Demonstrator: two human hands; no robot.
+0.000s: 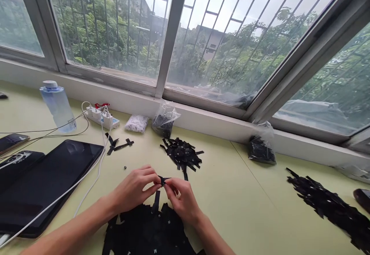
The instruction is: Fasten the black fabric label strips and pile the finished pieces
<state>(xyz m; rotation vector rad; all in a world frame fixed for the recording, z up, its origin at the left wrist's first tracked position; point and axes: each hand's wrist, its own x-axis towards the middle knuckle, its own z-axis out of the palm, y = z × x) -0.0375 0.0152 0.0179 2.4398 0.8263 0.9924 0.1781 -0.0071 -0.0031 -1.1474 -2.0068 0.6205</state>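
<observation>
Pale-green tabletop (225, 208) under windows (115, 35), my left fingers (153, 178) and right fingers (175, 183) both pinching a small black strip (163, 180) mid-frame, its visible bit running roughly left-right between them, neither hand nearer, just beyond the black pile (147, 232) at lower centre.

The bench (225, 208) is pale yellow-green. The pinched strip (163, 180) is plain black; the near pile (147, 232) is black with small white letters, the far pile (182, 153) black with white marks, and the right-hand pile (326, 199) black, flecked white. The far packet (137, 124) is white with dark speckles. At left, the bottle (60, 106) is translucent blue, its cap (49, 84) white, the tablet (52, 185) black.
</observation>
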